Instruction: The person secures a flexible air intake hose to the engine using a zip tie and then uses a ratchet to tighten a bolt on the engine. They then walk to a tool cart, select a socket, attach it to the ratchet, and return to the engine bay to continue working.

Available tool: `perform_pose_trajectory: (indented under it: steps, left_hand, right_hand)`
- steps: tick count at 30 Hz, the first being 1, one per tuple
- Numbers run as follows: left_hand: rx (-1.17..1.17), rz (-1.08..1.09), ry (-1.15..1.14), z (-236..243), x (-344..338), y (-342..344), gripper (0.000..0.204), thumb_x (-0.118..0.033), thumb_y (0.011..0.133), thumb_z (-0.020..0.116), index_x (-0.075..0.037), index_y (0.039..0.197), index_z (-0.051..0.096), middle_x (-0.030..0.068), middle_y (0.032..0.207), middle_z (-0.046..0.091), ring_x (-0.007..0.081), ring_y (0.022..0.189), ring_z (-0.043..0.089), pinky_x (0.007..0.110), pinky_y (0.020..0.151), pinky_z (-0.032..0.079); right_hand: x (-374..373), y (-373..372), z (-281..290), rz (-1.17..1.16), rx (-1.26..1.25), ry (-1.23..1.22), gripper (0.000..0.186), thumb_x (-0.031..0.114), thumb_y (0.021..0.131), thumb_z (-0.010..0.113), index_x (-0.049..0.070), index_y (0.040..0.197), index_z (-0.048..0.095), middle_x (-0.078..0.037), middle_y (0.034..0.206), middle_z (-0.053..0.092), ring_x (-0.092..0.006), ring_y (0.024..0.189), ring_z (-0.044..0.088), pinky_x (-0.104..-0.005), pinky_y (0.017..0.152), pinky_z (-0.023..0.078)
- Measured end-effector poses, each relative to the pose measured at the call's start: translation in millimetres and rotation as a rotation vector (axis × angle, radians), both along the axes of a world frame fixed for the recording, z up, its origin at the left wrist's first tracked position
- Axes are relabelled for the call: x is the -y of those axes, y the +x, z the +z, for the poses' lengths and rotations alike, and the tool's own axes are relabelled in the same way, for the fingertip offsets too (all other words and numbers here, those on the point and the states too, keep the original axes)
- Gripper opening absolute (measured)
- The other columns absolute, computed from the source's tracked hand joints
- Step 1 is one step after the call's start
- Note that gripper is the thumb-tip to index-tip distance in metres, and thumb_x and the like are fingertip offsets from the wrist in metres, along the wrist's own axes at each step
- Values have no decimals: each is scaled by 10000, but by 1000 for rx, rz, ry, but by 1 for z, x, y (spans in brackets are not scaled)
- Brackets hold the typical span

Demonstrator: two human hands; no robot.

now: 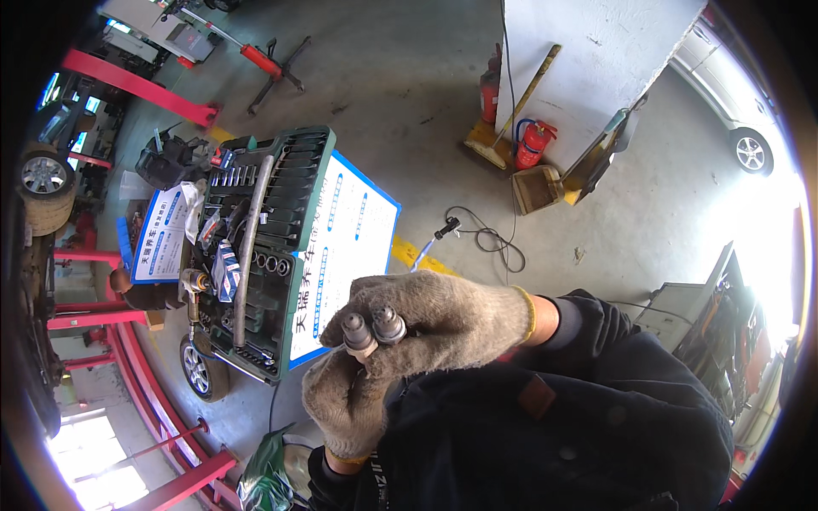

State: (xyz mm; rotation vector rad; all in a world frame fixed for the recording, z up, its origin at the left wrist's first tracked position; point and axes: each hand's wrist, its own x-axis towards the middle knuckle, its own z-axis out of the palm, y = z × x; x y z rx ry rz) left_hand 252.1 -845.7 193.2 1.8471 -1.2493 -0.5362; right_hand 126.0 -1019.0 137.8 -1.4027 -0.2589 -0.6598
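Observation:
Two spark plugs, a left one [358, 335] and a right one [388, 324], stand side by side with their metal ends up. My right hand [443, 319], in a dirty knitted work glove, is closed round them. My left hand [345, 404], in a matching glove, is curled just below and touches the right glove. Its fingertips lie close under the left plug; whatever is inside that hand is hidden. Beyond the hands lies an open green tool case [294, 183] with sockets and bits, and a long metal pipe [253, 247] rests across it.
Under the tool case is a blue-edged white printed board [362, 226]. An air ratchet [195, 285] and a small blue box [226, 271] lie at its left. A cable [498, 241], fire extinguisher [534, 143], broom [488, 143] and wooden box [535, 191] are farther right. Red lift beams [141, 89] stand left.

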Motion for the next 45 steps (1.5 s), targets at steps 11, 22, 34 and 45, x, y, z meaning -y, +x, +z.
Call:
perform_pose_trajectory:
  steps: [11, 22, 34, 45]
  left_hand:
    - [79, -92, -163, -11, 40, -17, 320, -203, 1052, 850, 4, 1295, 828, 148, 1193, 859, 261, 1083, 826, 386, 971, 636]
    - [172, -121, -113, -23, 59, -11, 395, -313, 939, 934, -24, 1183, 821, 132, 1000, 802, 359, 911, 776, 467, 827, 604]
    - [432, -202, -8, -9, 70, -7, 261, -164, 990, 774, 15, 1176, 810, 190, 1046, 778, 400, 955, 766, 468, 847, 591]
    - [329, -327, 15, 6, 64, -18, 351, -177, 822, 1009, 1, 1066, 830, 189, 948, 835, 263, 660, 793, 364, 598, 579]
  right_hand:
    - [36, -32, -7, 5, -25, -75, 445, 286, 1087, 825, 56, 1449, 705, -173, 1284, 689, -419, 1215, 729, -490, 1002, 576]
    - [56, -38, -18, -64, -6, -148, 465, 253, 1060, 837, 69, 1468, 711, -185, 1272, 679, -433, 1150, 735, -496, 951, 578]
    - [71, -40, -24, -47, 17, -151, 437, 323, 1110, 790, 72, 1462, 727, -210, 1306, 682, -441, 1144, 732, -490, 958, 578]
    - [61, -42, -26, 258, -100, 203, 437, 390, 1125, 803, -19, 1269, 746, -101, 1086, 719, -185, 1013, 670, -379, 899, 574]
